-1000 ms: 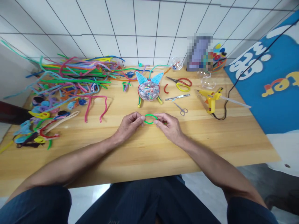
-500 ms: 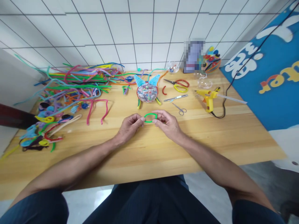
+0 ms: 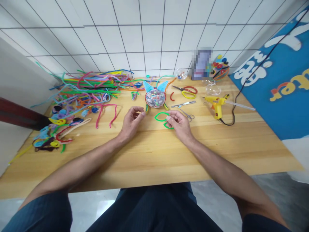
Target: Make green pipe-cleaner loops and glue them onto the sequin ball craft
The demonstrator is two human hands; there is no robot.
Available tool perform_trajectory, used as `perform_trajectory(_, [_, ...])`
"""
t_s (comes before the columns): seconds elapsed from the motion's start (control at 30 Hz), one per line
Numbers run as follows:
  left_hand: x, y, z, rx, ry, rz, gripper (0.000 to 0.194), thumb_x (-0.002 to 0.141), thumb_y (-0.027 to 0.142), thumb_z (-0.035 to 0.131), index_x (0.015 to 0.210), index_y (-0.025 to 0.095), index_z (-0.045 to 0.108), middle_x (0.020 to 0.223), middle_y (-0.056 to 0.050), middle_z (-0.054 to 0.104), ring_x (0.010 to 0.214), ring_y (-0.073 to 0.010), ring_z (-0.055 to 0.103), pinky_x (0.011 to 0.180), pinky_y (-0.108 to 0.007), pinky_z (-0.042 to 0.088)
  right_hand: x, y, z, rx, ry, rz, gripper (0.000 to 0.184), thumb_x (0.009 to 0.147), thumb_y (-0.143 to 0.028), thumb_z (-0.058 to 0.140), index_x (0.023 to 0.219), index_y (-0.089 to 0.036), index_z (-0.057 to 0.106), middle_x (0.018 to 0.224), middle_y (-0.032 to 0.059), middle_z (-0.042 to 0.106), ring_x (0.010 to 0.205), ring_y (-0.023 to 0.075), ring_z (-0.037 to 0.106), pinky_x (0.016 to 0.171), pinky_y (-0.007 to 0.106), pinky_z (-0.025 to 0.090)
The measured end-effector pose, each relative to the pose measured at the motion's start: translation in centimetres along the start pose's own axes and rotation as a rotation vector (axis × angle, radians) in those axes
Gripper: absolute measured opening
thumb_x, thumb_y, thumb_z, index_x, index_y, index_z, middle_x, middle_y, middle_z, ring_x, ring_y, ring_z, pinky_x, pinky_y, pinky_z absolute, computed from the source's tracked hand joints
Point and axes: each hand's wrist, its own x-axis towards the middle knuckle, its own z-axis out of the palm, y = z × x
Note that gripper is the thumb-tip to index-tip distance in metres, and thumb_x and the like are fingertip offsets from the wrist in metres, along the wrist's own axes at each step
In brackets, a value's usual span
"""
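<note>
My right hand (image 3: 178, 124) pinches a bent green pipe cleaner (image 3: 160, 117), whose loop sticks out to the left of my fingers. My left hand (image 3: 131, 121) hovers beside it with fingers curled apart and nothing in them, close to the yellow-green leg of a craft figure. That figure (image 3: 155, 96) is a clear ball filled with coloured bits, with two light-blue ears, and it sits on the wooden table (image 3: 149, 154) just beyond both hands.
A big heap of coloured pipe cleaners (image 3: 82, 90) covers the left back of the table. Red-and-yellow scissors (image 3: 187, 91), small scissors (image 3: 187, 113), a craft knife (image 3: 183, 103) and a corded yellow glue gun (image 3: 216, 103) lie to the right.
My left hand has let go of the green pipe cleaner and moved away to the left. The loop stays in my right hand, nearer the figure.
</note>
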Motion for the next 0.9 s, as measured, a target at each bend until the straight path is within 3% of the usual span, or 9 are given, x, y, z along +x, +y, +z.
perform_trajectory(0.13, [2.6,-1.8,-0.6,0.165,-0.002,0.088,0.058,0.086,0.051,0.078,0.133,0.022,0.059,0.142,-0.014,0.067,0.107,-0.0204,0.072,0.085,-0.033,0.060,0.4,0.0,-0.3,0.028,0.032,0.001,0.053,0.079,-0.062,0.091,0.111,-0.024,0.072,0.074,-0.0072,0.066,0.060,0.0099,0.062,0.059,0.025,0.056])
perform_trajectory(0.3, [5.3,-4.6,-0.4,0.267,-0.142,0.231,0.099,0.084,0.049,0.088,0.165,0.028,0.035,0.177,-0.023,0.040,0.153,-0.0349,0.056,0.118,-0.053,0.055,0.4,0.0,-0.4,0.031,0.045,-0.017,0.052,0.080,-0.062,0.091,0.111,-0.024,0.072,0.072,-0.0076,0.065,0.059,0.0097,0.063,0.058,0.025,0.057])
perform_trajectory(0.43, [8.3,-6.0,0.3,0.205,-0.276,0.307,0.123,0.075,0.061,0.098,0.171,0.031,0.028,0.179,-0.023,0.035,0.162,-0.0441,0.047,0.128,-0.067,0.047,0.5,-0.1,-0.5,0.028,0.076,-0.017,0.049,0.079,-0.061,0.091,0.108,-0.024,0.073,0.072,-0.0073,0.067,0.059,0.0101,0.062,0.056,0.025,0.057])
perform_trajectory(0.67, [11.2,-7.3,1.1,0.134,-0.361,0.465,0.123,0.075,0.074,0.095,0.171,0.030,0.033,0.175,-0.021,0.041,0.167,-0.0436,0.042,0.140,-0.065,0.033,0.8,0.3,-0.9,0.002,0.136,-0.035,0.045,0.080,-0.062,0.090,0.103,-0.025,0.077,0.070,-0.0057,0.069,0.061,0.0127,0.065,0.058,0.027,0.057])
perform_trajectory(0.9, [11.3,-6.4,1.5,0.145,-0.388,0.468,0.122,0.077,0.072,0.094,0.171,0.024,0.032,0.169,-0.021,0.047,0.161,-0.0419,0.049,0.138,-0.061,0.039,1.1,0.9,-1.1,-0.030,0.144,-0.012,0.050,0.078,-0.068,0.091,0.094,-0.025,0.073,0.069,-0.0042,0.071,0.061,0.0136,0.066,0.057,0.027,0.055])
